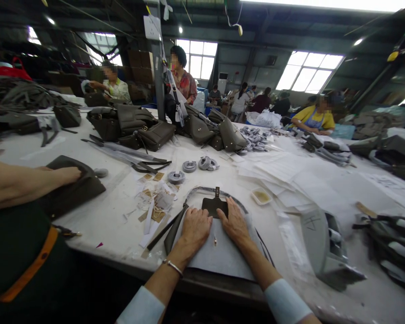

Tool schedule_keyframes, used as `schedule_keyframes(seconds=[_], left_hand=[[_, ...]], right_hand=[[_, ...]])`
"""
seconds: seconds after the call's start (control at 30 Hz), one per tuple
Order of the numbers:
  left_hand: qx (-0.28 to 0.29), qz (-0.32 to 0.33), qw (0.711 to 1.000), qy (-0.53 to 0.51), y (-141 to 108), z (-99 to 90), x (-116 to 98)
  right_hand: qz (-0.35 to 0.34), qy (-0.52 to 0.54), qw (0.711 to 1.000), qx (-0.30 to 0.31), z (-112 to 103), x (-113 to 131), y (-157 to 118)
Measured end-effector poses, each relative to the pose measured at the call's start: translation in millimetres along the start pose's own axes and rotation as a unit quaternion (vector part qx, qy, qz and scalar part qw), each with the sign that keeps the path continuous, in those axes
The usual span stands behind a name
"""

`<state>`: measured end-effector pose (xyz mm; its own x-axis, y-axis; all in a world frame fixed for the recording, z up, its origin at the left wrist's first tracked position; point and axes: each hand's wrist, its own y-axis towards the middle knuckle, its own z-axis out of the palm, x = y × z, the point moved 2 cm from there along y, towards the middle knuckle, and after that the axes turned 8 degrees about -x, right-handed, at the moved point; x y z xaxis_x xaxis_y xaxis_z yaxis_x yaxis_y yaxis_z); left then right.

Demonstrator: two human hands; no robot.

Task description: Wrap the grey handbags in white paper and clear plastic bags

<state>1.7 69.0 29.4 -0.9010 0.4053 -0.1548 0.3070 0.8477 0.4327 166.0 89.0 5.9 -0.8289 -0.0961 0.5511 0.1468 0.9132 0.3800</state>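
Observation:
A handbag [219,261] lies flat at the table's front edge in front of me, its face covered by a pale grey sheet with a small metal clasp showing. A dark flap [209,206] with a narrow tab sticks up at its top edge. Behind it arches the plastic-wrapped handle [195,191]. My left hand [196,228] has its fingers curled over the upper left of the bag, beside the flap; its fingertips are partly hidden. My right hand [235,222] rests on the upper right with fingers stretched out and thumb apart, touching the flap's edge.
Paper tags and cords [158,202] lie left of the bag, coiled wrapped straps [176,177] beyond. A small dish [261,196] sits to the right near white sheets [290,171]. At left, a co-worker's arm [30,180] reaches onto a dark bag [77,189]. Bags [131,126] are piled behind.

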Motion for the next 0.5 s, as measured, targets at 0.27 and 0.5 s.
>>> schedule_keyframes(seconds=[0.27, 0.5], left_hand=[[0.001, -0.022, 0.999, -0.039, 0.5, 3.6, 1.5], [-0.038, -0.101, 0.989, -0.097, -0.5, 4.5, 15.1]], right_hand=[[0.062, 0.283, 0.957, 0.016, -30.4, 5.1, 5.9], [-0.024, 0.254, 0.964, 0.079, -32.2, 17.2, -7.6]])
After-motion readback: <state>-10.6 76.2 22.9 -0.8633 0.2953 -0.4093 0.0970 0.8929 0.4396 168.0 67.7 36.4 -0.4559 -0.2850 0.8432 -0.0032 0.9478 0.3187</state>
